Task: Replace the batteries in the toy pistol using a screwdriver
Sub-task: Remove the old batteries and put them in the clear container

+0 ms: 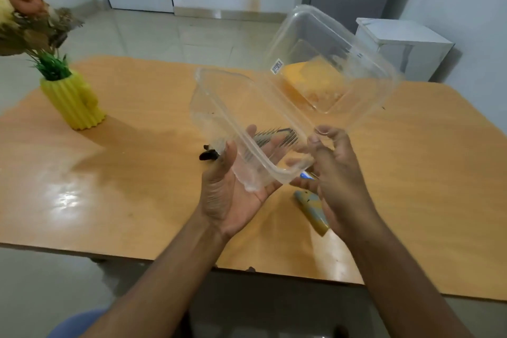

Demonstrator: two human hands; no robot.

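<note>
Head view: both hands' fingers gripping a clear hinged container (247, 118), blurring dark objects (208, 155) beneath.

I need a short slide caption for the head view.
Both hands, left hand and right hand, hold an open clear plastic container above the orange table.
</note>
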